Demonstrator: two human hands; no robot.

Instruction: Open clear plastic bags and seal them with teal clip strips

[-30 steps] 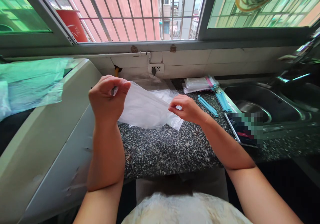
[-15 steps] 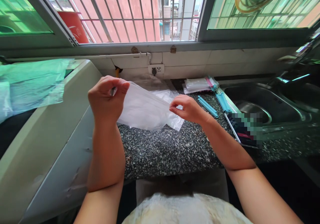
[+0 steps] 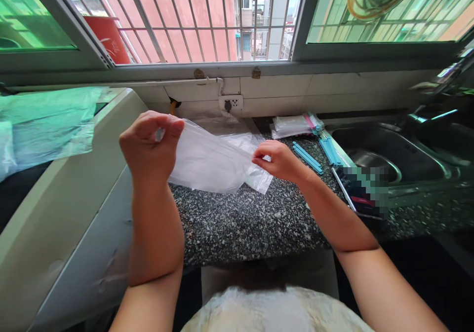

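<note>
A clear plastic bag (image 3: 207, 162) is stretched between my two hands above the speckled countertop (image 3: 248, 228). My left hand (image 3: 150, 142) pinches its upper left end between thumb and fingers. At the right end, my right hand (image 3: 274, 159) is closed in a pinch on the bag's edge. More clear plastic (image 3: 259, 176) lies flat on the counter behind and beneath the held bag, partly hidden by it. Right of my right hand lie several light blue sealing clips (image 3: 308, 158), close to another group of blue clips (image 3: 331, 151).
A stack of packed plastic bags (image 3: 292, 126) lies near the back wall. A dark device with a blurred screen (image 3: 357, 194) rests beside the sink (image 3: 407, 159), which holds a metal bowl (image 3: 375, 164). At left stands a white appliance (image 3: 92, 174) with green-tinted plastic (image 3: 48, 125) over it.
My left hand has shifted slightly left, drawing its end of the plastic bag along. My right hand stays nearly in place.
</note>
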